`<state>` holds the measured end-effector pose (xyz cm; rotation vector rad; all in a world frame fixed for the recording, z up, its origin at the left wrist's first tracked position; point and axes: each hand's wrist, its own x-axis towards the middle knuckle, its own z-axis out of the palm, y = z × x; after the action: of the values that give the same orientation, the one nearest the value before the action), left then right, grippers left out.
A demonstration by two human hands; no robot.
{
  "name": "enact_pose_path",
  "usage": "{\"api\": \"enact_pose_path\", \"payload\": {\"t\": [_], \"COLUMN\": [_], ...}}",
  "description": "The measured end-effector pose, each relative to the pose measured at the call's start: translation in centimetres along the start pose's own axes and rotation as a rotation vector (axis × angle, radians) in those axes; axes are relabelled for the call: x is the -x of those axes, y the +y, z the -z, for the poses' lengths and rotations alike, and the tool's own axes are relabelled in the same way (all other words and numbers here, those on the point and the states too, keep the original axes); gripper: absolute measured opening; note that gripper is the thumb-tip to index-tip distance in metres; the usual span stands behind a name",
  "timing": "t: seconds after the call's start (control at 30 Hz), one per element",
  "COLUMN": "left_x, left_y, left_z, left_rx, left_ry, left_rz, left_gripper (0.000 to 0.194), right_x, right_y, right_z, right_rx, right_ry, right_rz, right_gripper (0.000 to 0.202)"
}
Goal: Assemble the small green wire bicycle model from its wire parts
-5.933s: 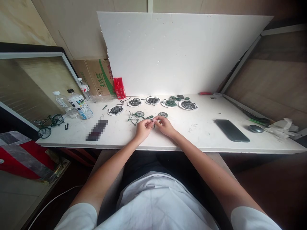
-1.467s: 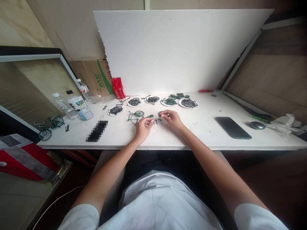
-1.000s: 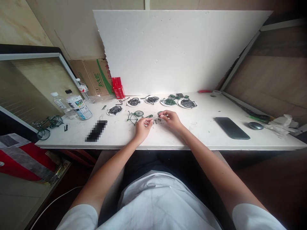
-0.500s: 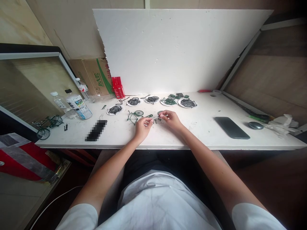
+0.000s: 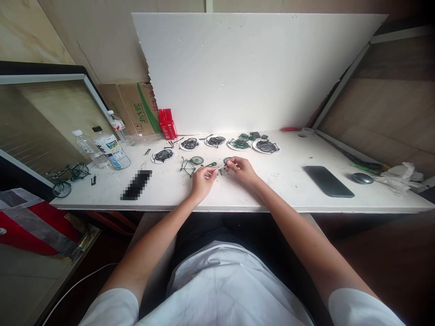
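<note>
The left hand (image 5: 203,179) pinches its thumb and forefinger on one end of a thin pale rod (image 5: 221,167), and the right hand (image 5: 242,168) pinches the other end, fingertips closed on it; what the rod is exactly is too small to tell. Both hands hover just above the white table (image 5: 292,190), near its front edge and a little apart from each other. Just beyond the left hand lies a green bicycle frame with one wheel (image 5: 190,165), and a small green wheel (image 5: 227,160) sits just behind the right hand. Farther back runs a row of white plates (image 5: 266,146) heaped with dark and green parts. To the right lie a dark phone (image 5: 328,181) and a mouse (image 5: 362,178). At the far left stand water bottles (image 5: 112,151) and a finished green toy bicycle (image 5: 67,178), with a red box (image 5: 168,123) against the white board (image 5: 251,72)
</note>
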<state>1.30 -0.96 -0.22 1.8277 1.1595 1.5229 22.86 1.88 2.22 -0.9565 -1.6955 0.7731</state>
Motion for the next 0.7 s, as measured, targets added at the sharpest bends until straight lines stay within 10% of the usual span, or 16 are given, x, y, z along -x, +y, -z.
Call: {"api": "enact_pose_path", "payload": {"t": [0.7], "left_x": [-0.05], "left_y": [-0.63], "left_z": [-0.18], "left_rx": [0.013], "left_ry": [-0.036], "left_rz": [-0.029], "left_gripper": [0.022], "right_x": [-0.11], "right_y": [-0.22], "right_z": [-0.09], "right_rx": [0.01], "right_ry": [-0.042], "right_rz": [-0.067], "right_gripper": [0.065]}}
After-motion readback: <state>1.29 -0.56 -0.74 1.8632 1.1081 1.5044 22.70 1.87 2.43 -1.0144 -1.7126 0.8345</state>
